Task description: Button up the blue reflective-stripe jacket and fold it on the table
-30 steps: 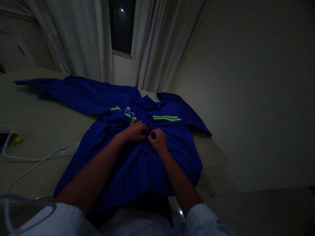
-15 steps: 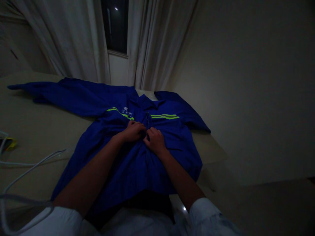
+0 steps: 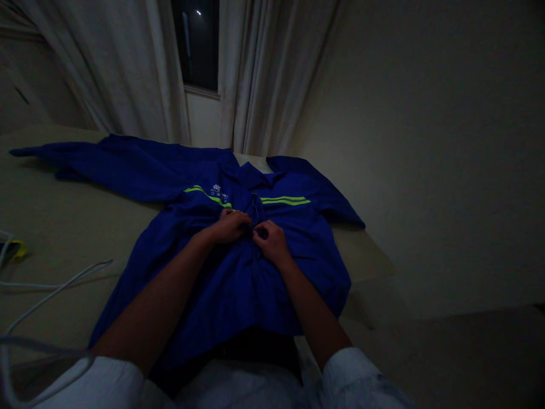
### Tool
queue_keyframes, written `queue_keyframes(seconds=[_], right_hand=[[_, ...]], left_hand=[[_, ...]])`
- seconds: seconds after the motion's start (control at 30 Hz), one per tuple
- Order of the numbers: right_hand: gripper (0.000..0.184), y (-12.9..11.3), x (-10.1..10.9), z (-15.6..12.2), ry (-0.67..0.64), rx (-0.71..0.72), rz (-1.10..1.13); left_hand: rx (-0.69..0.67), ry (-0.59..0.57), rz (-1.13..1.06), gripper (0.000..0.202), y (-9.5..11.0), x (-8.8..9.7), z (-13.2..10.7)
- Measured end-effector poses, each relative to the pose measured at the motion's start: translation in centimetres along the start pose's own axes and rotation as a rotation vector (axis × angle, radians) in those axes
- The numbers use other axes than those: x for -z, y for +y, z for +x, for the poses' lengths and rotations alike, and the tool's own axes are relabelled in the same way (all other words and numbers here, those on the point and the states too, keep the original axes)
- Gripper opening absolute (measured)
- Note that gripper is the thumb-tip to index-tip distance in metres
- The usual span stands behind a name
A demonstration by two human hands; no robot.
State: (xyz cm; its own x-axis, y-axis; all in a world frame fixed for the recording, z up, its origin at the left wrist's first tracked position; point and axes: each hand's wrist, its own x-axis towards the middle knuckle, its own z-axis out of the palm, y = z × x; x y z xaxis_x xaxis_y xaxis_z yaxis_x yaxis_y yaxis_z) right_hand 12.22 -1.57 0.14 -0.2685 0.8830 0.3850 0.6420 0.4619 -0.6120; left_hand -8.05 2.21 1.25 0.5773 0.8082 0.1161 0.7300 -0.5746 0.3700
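Note:
A blue jacket (image 3: 306, 238) with yellow-green chest stripes and a white printed logo lies spread face up, collar away from me, sleeves out to both sides. At the middle of its front opening, just below the stripes, my left hand (image 3: 232, 226) is closed on the fabric edge. Close beside it, my right hand (image 3: 271, 240) pinches the other side of the opening with thumb and forefinger. My fingertips nearly meet, and dim light hides whether a button or zipper lies between them.
The jacket rests on a pale covered table (image 3: 128, 227) whose right edge ends near the sleeve. A white cable (image 3: 51, 295) loops at the left, by a yellow and black object (image 3: 19, 250). Curtains (image 3: 145, 74) and a dark window (image 3: 196, 45) stand behind, a wall (image 3: 426, 142) at right.
My right hand has shifted slightly right and its fingers have drawn into a clearer pinch. My left hand stays nearly in place. The jacket lies almost as before.

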Motion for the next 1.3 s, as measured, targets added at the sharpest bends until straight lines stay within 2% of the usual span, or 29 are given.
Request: queue_keyframes(seconds=[0.4, 0.5, 0.57, 0.7, 0.77, 0.87, 0.97, 1.03, 1.13, 1.23, 1.3], right_hand=[[0.001, 0.1, -0.1, 0.0, 0.026, -0.012, -0.009], [0.001, 0.6, -0.3, 0.2, 0.077, -0.063, -0.057], [0.006, 0.8, 0.1, 0.6, 0.143, -0.115, -0.069], [0.025, -0.2, 2.1, 0.7, 0.266, -0.127, -0.096], [0.027, -1.7, 3.1, -0.3, 0.212, -0.056, -0.145], [0.007, -4.0, 3.6, -3.1, -0.01, 0.039, -0.282], [0.028, -4.8, 3.0, -5.3, -0.141, -0.018, -0.405], [0.023, -4.3, 2.7, -5.5, -0.151, -0.072, -0.384], [0.006, -2.8, 2.8, -4.0, -0.113, -0.099, -0.271], [0.012, -1.3, 2.8, -2.1, -0.065, -0.136, -0.094], [0.013, -0.4, 2.4, -1.4, -0.026, -0.168, 0.068]], left_hand=[[0.023, -0.002, -0.048, 0.03, 0.0, 0.3, -0.1], [-0.031, -0.025, -0.136, 0.036, -0.1, 0.7, -0.1], [-0.043, -0.024, -0.188, 0.04, 0.0, 1.0, -0.1], [0.107, 0.071, -0.115, 0.044, 0.6, 1.1, -0.2], [0.123, 0.081, -0.069, 0.048, 0.9, 1.0, -0.2], [0.09, 0.097, -0.049, 0.041, 1.4, 0.8, -0.2], [0.076, 0.176, -0.089, 0.033, 1.4, 0.9, 0.0], [0.082, 0.225, -0.101, 0.031, 1.2, 1.0, 0.2], [0.134, 0.253, -0.006, 0.031, 1.1, 1.6, 0.5], [0.198, 0.276, 0.194, 0.033, 2.4, 2.0, 0.8], [0.151, 0.265, 0.236, 0.03, 3.9, 1.8, 0.7]])
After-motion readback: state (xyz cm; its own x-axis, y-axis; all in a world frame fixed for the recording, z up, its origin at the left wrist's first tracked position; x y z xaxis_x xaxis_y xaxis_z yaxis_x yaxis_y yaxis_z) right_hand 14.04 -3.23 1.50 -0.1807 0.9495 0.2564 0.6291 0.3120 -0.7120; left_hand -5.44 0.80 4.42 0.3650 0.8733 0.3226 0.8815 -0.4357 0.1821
